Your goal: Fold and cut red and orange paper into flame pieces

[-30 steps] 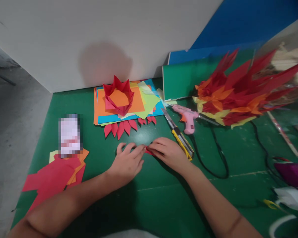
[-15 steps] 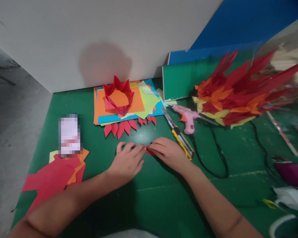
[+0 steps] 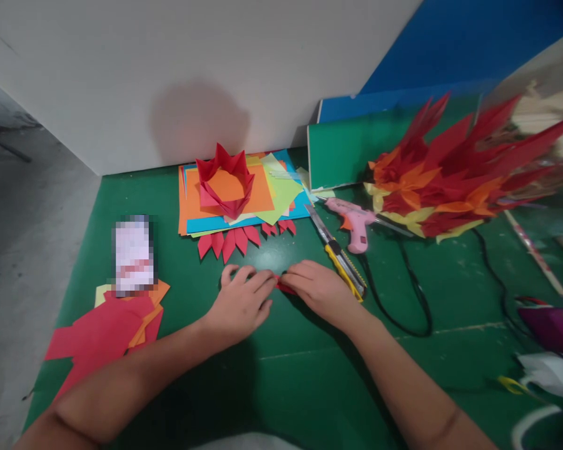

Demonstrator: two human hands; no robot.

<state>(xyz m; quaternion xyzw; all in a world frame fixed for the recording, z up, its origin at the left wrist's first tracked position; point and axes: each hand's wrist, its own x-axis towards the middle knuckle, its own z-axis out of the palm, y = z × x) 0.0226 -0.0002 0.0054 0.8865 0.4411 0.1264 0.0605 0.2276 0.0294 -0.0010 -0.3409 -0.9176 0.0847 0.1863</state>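
- One small red paper piece lies flat on the green table, almost wholly hidden; only a sliver shows between the two sets of fingertips.
- Left hand lies palm down, its fingers loosely spread and pressing on the piece's left end; the right hand lies flat too, its fingers close together and pressing the right end. Neither hand lifts or pinches it clear of the table, so it reads as a fold being creased.
- How far that fold has got I cannot tell, since the hands cover nearly all of the paper.
- Just beyond the left fingertips lies a row of red pointed pieces, already folded, fanned along the near edge of the stack of coloured sheets. I judge the covered piece to be one more of that kind.
- On the stack sits a red paper crown, seemingly assembled from such points.
- Beside the right knuckles lies a yellow utility knife, and past it a pink glue gun with its black cord.
- Farther right stands a large red, orange and yellow paper spray, which looks built up already.
- Well left of the left wrist, loose red and orange offcuts lie under a blurred card.
- Plenty of flat sheets are left, so much folding material looks unused.
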